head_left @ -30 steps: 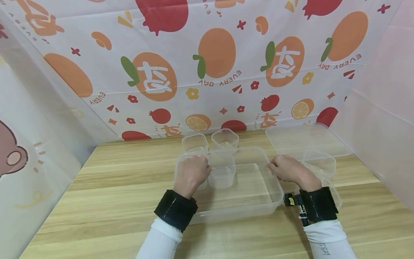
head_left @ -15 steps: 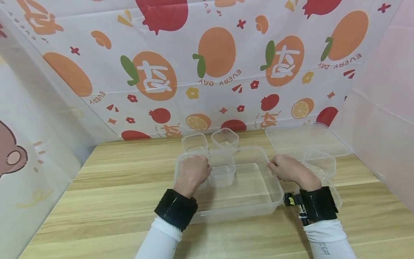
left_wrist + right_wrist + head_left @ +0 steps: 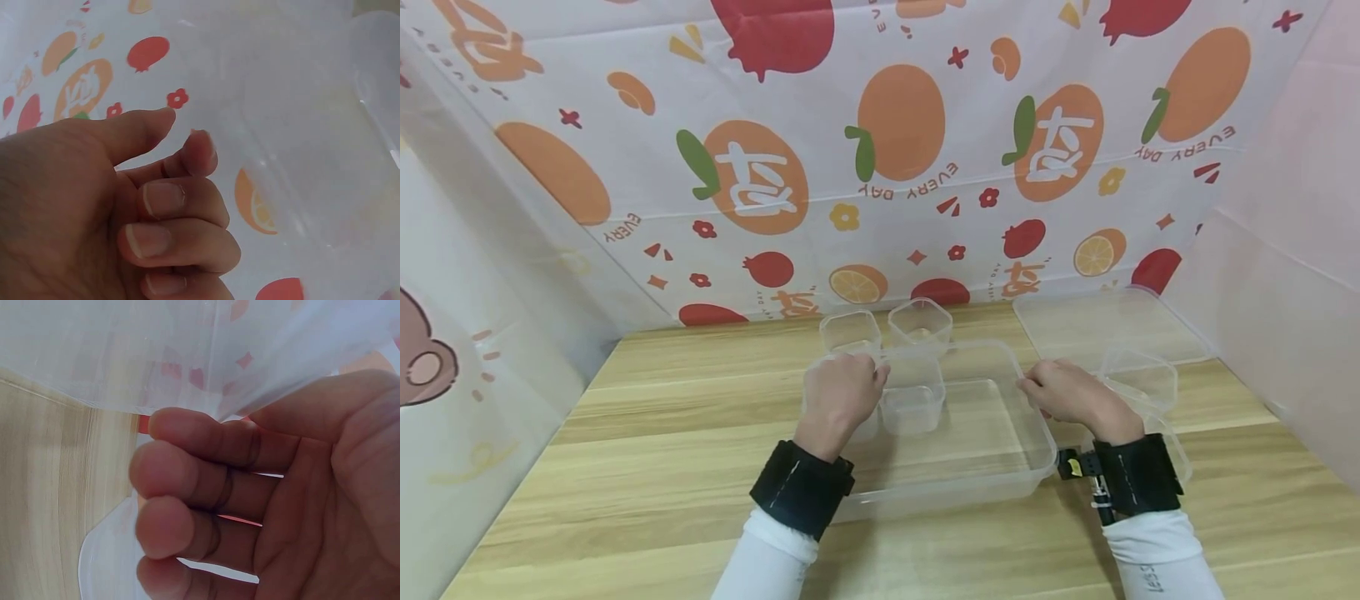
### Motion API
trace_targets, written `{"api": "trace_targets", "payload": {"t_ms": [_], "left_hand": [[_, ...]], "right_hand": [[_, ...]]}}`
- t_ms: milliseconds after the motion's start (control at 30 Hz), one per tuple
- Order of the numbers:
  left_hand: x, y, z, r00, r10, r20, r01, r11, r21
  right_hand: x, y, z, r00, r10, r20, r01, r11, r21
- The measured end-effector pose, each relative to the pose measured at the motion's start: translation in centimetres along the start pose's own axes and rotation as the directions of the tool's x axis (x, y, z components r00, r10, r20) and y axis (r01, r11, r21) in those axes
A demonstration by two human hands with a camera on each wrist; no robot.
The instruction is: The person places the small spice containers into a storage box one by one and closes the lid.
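A large clear plastic box (image 3: 947, 483) sits in the middle of the wooden table. Inside it, toward the left, a small clear container (image 3: 913, 410) stands beside another one (image 3: 867, 427), which the left hand mostly hides. My left hand (image 3: 842, 396) is over the box's left back part; in the left wrist view its fingers (image 3: 187, 200) curl loosely with a gap between thumb and forefinger, nothing between them. At the right side, my right hand (image 3: 1063, 396) pinches the box's rim, thumb on one face and fingers (image 3: 165, 469) on the other.
Two more small containers (image 3: 850, 332) stand behind the box. A large flat clear lid (image 3: 1105, 321) lies at the back right, with a small container (image 3: 1142, 375) near its front edge and another clear piece (image 3: 1176, 454) partly behind the right wrist. A fruit-printed cloth (image 3: 902, 217) hangs behind the table.
The left hand has risen slightly and shifted a little left over the box. The right hand keeps its hold on the rim, and the containers stay where they were.
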State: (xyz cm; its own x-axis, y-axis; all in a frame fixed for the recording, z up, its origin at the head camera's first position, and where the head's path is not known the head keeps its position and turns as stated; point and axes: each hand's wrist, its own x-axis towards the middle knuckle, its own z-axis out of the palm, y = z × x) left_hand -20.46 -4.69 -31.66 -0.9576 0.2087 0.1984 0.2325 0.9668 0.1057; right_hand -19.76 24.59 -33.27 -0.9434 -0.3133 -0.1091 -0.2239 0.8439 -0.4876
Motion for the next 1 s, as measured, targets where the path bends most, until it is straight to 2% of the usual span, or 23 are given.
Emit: {"api": "trace_targets", "payload": {"t_ms": [267,533,733,1000], "left_hand": [[0.7,-0.5,-1.6,0.997,-0.010,0.072,0.018,0.994,-0.109],[1.3,-1.4,-2.8,0.997,0.010,0.074,0.002,0.987,-0.162],[1.8,-2.1,-3.4,0.993,0.014,0.113,0.014,0.970,-0.241],[2.8,-3.2,-3.8,0.990,-0.016,0.138,0.047,0.973,-0.225]], "right_hand": [[0.1,0.1,-0.2,1.000,0.007,0.009,-0.007,1.000,0.014],[0.0,0.1,-0.1,1.000,-0.003,-0.004,0.003,1.000,0.001],[-0.1,0.0,0.0,1.000,-0.003,0.002,0.003,1.000,0.001],[-0.1,0.0,0.1,1.000,0.007,0.003,-0.007,1.000,0.009]]}}
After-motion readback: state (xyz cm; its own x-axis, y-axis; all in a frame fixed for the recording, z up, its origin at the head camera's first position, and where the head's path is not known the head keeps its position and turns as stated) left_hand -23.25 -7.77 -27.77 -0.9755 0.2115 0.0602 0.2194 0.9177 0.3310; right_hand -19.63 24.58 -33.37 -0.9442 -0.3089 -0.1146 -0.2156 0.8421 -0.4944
